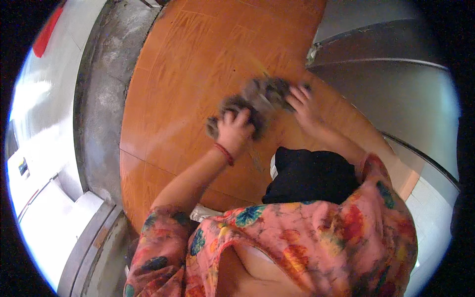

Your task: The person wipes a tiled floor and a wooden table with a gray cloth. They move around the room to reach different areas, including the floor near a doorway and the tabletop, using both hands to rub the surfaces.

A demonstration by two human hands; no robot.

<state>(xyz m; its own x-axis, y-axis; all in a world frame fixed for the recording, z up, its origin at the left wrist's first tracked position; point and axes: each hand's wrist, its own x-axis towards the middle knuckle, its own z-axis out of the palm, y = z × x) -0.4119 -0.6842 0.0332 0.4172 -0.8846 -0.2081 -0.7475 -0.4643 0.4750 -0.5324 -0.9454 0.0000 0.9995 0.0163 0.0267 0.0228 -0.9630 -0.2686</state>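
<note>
A crumpled, dark grey-brown rag [258, 92] lies on the orange tiled floor [185, 74], blurred by motion. My left hand [235, 128], with a red band at its wrist, presses down on the near left bunch with curled fingers. At the far right end of the rag, my right hand [302, 104] has its fingers against the cloth. Between the two hands the material looks stretched or loosely spread. Blur hides its exact shape and whether it is one piece or two.
A rough concrete strip [107, 74] borders the floor on the left. Smooth grey panels [389, 92] stand at the right, close to my right arm. My black-clothed knee [311, 176] and a light shoe [204, 212] are near my body.
</note>
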